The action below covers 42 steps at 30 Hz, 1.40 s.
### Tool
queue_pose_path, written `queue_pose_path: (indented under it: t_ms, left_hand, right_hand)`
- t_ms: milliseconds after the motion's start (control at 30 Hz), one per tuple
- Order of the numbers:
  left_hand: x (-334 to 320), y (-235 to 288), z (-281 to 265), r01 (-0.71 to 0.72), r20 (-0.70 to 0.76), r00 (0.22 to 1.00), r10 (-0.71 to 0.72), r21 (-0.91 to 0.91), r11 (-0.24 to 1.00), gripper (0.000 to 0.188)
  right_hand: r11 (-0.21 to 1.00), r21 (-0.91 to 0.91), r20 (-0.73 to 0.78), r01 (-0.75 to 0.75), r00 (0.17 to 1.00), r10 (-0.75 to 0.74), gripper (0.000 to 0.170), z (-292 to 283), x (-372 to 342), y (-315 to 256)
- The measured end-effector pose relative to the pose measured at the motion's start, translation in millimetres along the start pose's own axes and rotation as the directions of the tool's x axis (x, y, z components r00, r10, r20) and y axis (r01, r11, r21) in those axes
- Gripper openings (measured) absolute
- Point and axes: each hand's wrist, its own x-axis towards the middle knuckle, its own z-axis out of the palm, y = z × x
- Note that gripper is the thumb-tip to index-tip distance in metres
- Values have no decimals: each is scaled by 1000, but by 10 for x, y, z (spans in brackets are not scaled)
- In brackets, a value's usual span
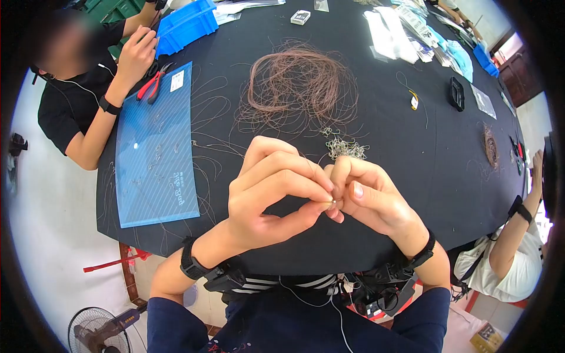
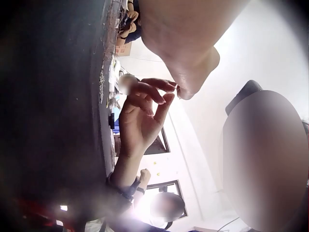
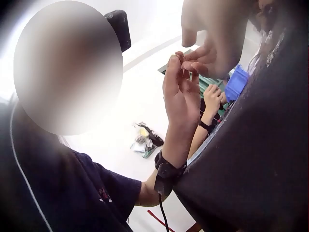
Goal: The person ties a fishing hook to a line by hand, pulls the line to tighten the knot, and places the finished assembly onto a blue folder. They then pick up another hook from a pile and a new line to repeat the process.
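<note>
Okay, your left hand (image 1: 253, 200) pinches a tiny piece (image 1: 333, 202), right hand (image 1: 379, 194) beside it, grip can't be told, metal bits (image 1: 347, 148) farther.

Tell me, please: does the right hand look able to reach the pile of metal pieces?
Probably yes: the pile lies on the table just beyond the right hand, nothing visible between, though it is busy beside the left hand.

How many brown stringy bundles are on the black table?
2: the big bundle, upper middle of the head view, and the small bundle, toward its right edge. More may be hidden or cut off.
</note>
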Motion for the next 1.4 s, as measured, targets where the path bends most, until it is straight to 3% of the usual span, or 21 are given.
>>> queue_pose_path:
  t_ms: [133, 233, 333, 433, 533, 700, 733, 833, 1033, 1200, 1233, 1400]
  left_hand:
    - [11, 3, 0, 3, -2, 1000, -3, 0, 1000, 17]
    - [23, 6, -8, 4, 1, 1000, -4, 1, 1000, 17]
    - [25, 7, -9, 3, -1, 1000, -3, 13, 1000, 17]
    - [32, 7, -5, 7, -16, 1000, -6, 32, 999, 17]
    - [36, 9, -10, 13, -31, 999, -11, 52, 999, 17]
    - [47, 40, 1, 45, -53, 998, -40, 101, 994, 22]
    - [47, 38, 2, 45, -48, 998, -39, 115, 992, 22]
    - [20, 17, 26, 45, -41, 998, -41, 99, 994, 20]
    - [6, -26, -9, 89, -69, 994, -83, 93, 992, 16]
    - [7, -155, -134, 212, -183, 963, -199, 57, 976, 5]
    - [15, -130, -141, 325, -244, 913, -327, -50, 944, 3]
    - [87, -278, -337, 349, -478, 762, -436, -265, 899, 4]
  right_hand:
    - [999, -51, -20, -9, 1000, 8, 20, 30, -11, -45]
    - [981, -193, -99, 11, 995, -31, 16, 86, -20, -90]
    - [949, -294, -132, 111, 979, -156, 15, 137, -12, -66]
    - [886, -447, -141, 120, 969, -202, 13, 150, -23, -88]
    - [867, -477, -172, 143, 952, -252, 11, 183, -18, -87]
    - [467, -854, -28, 230, 876, -482, 15, 145, 22, -84]
    - [360, -905, 8, 224, 857, -515, 17, 151, 21, -98]
    - [216, -953, 50, 215, 809, -586, 19, 207, 25, -87]
    - [177, -970, 23, 165, 790, -613, 16, 207, 20, -141]
    - [125, -986, -11, 112, 701, -713, 12, 100, 9, -264]
    - [146, -984, -41, 98, 683, -729, 11, 72, -3, -306]
    - [197, -980, -155, 20, 541, -827, 4, -106, -70, -551]
